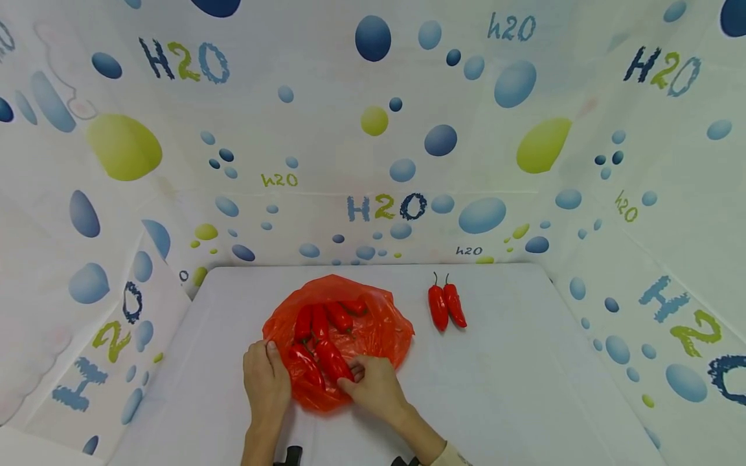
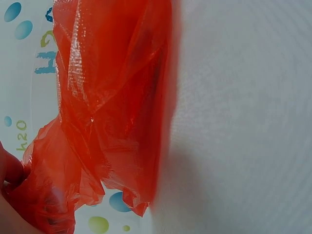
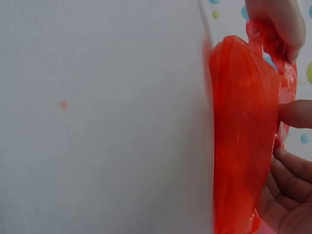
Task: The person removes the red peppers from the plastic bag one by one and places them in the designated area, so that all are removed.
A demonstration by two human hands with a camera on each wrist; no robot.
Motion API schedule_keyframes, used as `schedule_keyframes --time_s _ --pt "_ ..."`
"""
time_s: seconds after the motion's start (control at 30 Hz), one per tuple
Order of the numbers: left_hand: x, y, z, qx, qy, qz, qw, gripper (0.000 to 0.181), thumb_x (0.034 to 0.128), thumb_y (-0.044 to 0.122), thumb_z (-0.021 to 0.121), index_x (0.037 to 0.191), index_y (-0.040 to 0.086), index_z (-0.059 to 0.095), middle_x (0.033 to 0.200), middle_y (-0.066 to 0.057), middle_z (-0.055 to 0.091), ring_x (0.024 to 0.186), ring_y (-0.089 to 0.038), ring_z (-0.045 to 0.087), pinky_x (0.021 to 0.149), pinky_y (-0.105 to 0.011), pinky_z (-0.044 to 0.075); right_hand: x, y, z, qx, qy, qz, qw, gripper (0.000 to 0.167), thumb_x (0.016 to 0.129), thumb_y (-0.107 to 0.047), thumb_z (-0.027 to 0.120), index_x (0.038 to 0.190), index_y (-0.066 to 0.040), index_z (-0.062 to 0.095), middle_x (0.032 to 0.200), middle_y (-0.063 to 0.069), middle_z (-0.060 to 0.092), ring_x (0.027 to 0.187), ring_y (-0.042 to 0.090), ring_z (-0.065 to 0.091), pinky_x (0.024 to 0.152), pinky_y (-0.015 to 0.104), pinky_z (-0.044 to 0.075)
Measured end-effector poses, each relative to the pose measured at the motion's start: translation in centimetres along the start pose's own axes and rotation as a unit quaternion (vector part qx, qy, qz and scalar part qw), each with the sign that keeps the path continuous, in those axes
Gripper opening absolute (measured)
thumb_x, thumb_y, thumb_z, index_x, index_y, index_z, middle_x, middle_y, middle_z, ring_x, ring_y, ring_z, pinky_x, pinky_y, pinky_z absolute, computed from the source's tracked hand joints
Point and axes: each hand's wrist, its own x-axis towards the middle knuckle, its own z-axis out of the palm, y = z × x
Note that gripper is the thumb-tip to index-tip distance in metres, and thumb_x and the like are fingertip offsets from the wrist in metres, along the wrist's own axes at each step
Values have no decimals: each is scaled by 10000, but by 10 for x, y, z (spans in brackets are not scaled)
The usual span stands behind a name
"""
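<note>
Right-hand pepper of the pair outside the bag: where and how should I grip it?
Probably grip the pepper round its thick middle, below the stem, coming from above and the right: the other pepper crowds its left, and its near end tapers.

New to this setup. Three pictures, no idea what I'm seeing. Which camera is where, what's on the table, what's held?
No robot here: a person works bare-handed. The wide picture comes from a camera worn on the head, looking forward and down. The other two come from wrist cameras, left and right, so the scene looks turned sideways there.

On the white table lies an open red plastic bag with several red peppers in it. Two more peppers lie to its right.

The left hand grips the bag's edge. The right hand is at the near right edge, against a pepper; whether it pinches pepper or bag isn't clear.
</note>
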Motion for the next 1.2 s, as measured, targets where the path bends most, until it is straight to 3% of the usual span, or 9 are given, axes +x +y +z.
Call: schedule_keyframes --time_s 0.53,0.9,1.2 --pt "1 0 0 -2 130 143 9998 204 1095 82 468 1044 -88 571 898 -210 548 862 -357 498 747 -393 324 4 -3 -14 7 282 25 9996 244 880 -249 861 1054 -105 770 896 -88 728 758 21 638 700 208 558" --pt "0 -1 1 -11 3 5 10000 208 1099 97 468 1067 -78 576 917 -195 555 879 -331 495 758 -385 331 9 -2 -22 -11 519 87 9986 266 883 -262 856 1079 -103 771 894 -79 714 783 53 641 722 225 557" --pt "0 -1 2 -40 55 76 9999 199 1094 88 477 1063 -81 579 921 -204 563 878 -344 499 759 -383 326 12 -1 -30 47 693 143 9975 292 893 -264 849 1118 -99 764 926 -63 711 825 84 642 744 227 557"
